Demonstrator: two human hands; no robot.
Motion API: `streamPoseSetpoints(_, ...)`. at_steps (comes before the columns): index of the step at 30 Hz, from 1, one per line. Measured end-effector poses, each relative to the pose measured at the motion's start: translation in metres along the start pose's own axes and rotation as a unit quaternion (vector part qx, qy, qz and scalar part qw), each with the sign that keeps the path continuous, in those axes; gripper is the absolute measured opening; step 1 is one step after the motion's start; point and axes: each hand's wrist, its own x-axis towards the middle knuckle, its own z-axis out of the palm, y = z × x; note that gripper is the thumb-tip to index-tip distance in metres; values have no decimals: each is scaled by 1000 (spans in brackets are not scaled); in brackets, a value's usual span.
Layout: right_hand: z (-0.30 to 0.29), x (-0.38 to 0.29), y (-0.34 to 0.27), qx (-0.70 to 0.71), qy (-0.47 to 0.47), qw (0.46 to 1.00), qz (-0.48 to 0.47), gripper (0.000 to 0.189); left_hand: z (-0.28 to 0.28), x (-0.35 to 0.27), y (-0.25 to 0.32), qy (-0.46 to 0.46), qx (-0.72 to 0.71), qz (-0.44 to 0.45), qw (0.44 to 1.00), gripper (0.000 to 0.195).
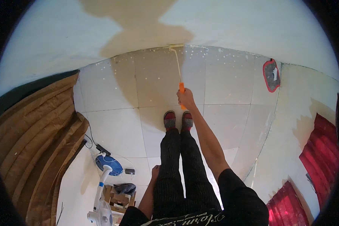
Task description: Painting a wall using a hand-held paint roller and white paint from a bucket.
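My right hand (187, 98) is closed around the orange handle of a paint roller (178, 63). The thin frame runs away from me, and the pale roller cover (176, 45) lies along the base of the white wall (228, 22), where it meets the floor tiles. Down at my side, my left hand (156, 171) hangs beside my thigh. Its fingers are mostly turned from view, so I cannot tell how they are held. White paint spots (196, 53) dot the tiles near the wall. My sandalled feet (169, 120) stand just behind the roller handle.
A brown curtain (42, 135) hangs at left. Near it stand a white-and-blue pedestal fan (108, 165), a black power strip (103, 150) and a cardboard box (120, 199). A grey mat with red edging (271, 75) lies at right, by the side wall. Red curtains (323, 155) hang there.
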Motion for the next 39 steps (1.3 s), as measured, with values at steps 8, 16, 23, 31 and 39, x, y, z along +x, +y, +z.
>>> streamPoseSetpoints(8, 37, -62, 10, 36, 22, 999, 5, 9, -26, -17, -4, 14, -20, -142, 990, 32)
streamPoseSetpoints(16, 14, -15, -2, -4, 5, 1000, -12, 11, -12, -18, 9, 72, -50, -82, 993, 34)
streamPoseSetpoints(23, 22, -144, -9, 8, 6, 1000, -17, 12, -20, -35, -52, 51, 40, -95, 993, 34)
streamPoseSetpoints(31, -31, -194, 8, -178, 21, 976, -124, 26, -30, -67, -7, 19, 270, 215, 938, 28)
streamPoseSetpoints(39, -62, -301, -5, -459, -75, 838, -285, 35, -30, -163, 14, 149, -429, -118, 883, 23)
